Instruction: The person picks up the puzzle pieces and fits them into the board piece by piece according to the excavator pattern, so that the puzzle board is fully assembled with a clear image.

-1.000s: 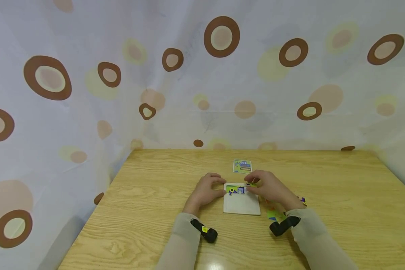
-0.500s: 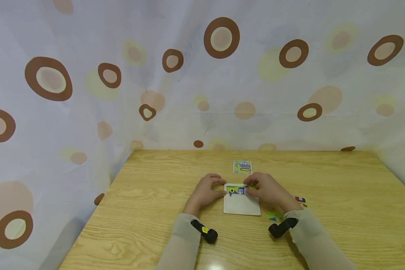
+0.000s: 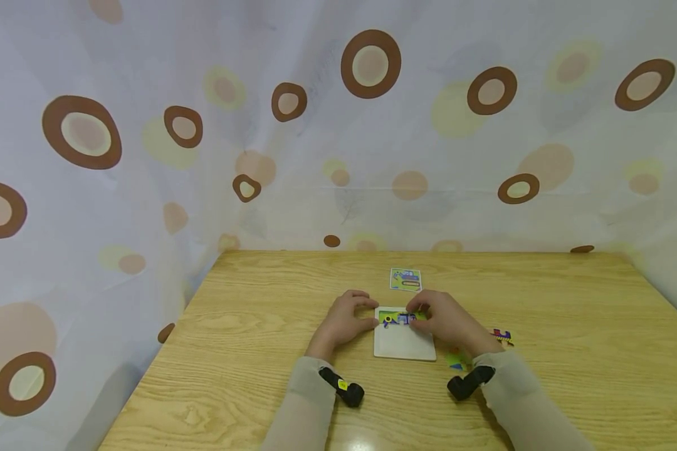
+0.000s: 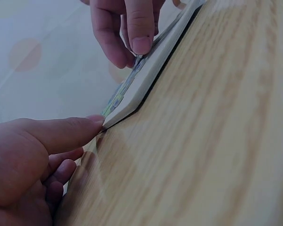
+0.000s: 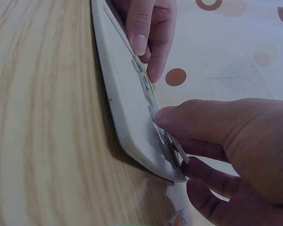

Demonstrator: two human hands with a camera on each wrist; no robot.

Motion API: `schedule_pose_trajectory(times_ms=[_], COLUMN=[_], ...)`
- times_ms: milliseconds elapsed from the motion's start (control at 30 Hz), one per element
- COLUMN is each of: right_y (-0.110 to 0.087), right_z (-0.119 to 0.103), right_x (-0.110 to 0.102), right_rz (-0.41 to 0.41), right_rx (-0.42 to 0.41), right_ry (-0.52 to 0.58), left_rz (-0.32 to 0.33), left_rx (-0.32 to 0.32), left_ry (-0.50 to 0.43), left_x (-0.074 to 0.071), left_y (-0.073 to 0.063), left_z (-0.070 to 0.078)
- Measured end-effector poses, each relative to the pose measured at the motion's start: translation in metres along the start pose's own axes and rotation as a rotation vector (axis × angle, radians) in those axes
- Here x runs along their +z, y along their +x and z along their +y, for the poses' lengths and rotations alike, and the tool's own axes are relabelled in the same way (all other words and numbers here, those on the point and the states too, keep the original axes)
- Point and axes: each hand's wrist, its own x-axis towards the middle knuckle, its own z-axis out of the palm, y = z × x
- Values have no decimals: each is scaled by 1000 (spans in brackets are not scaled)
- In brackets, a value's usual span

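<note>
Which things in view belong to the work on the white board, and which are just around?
In the job:
white board, left hand at its edge
coloured pieces on it, right hand at them
loose pieces by the right forearm, probably to be added
picture card beyond the board, likely the reference

Just around:
black wrist devices, worn
wooden table
patterned backdrop

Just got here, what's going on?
Someone is working on a small jigsaw. The right hand pinches a piece at the far right of the white board, while the left hand touches its left edge. Placed pieces run along the board's far side; the near part shows plain white. Loose pieces lie on the table by the right wrist, and a picture card lies beyond the board.
</note>
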Motion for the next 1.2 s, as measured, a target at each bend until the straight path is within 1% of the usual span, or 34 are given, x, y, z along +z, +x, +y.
schedule_pose_trajectory(times_ms=[167, 300, 433, 567, 667, 800, 1033, 1200], right_y=[0, -1, -4, -7, -8, -7, -6, -4], right_z=[-1, -1, 1, 6, 8, 10, 9, 9], right_x=[2, 1, -3, -8, -11, -13, -13, -13], right_rz=[-1, 4, 1, -16, -36, -48, -51, -49], right_rx=[22, 36, 51, 40, 2, -22, 7, 20], right_ry=[-29, -18, 22, 43, 24, 10, 9, -13], left_rz=[1, 2, 3, 4, 6, 4, 2, 0], left_rx=[0, -1, -3, 3, 12, 8, 6, 0], left_ry=[-1, -6, -3, -3, -9, -11, -2, -2], left_x=[0, 0, 1, 1, 1, 1, 1, 1], left_y=[-1, -1, -1, -1, -1, -1, 1, 1], left_z=[0, 1, 1, 1, 1, 0, -1, 0])
